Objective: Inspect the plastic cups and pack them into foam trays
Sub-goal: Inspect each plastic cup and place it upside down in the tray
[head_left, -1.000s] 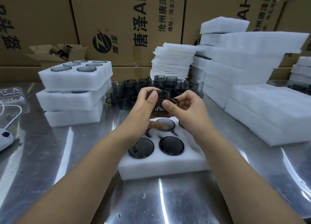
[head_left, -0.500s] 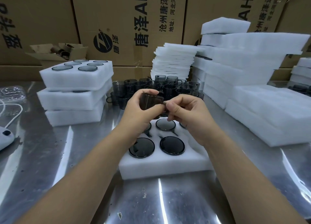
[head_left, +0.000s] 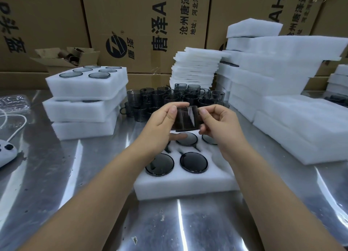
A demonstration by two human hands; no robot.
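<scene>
On the left of the steel counter [head_left: 56,175] stands a stack of filled trays [head_left: 84,107], three high. Behind the middle, many loose cups [head_left: 158,98] stand in a group. The left hand [head_left: 160,126] curls its thumb and fingers round a dark cup [head_left: 185,118], which is held in the air above the foam tray [head_left: 184,184]. The right hand [head_left: 220,124] pinches the same cup on its other side. Several packed cups [head_left: 194,163] sit in the holes of this tray. On the right lie piles of white foam pieces [head_left: 282,85].
</scene>
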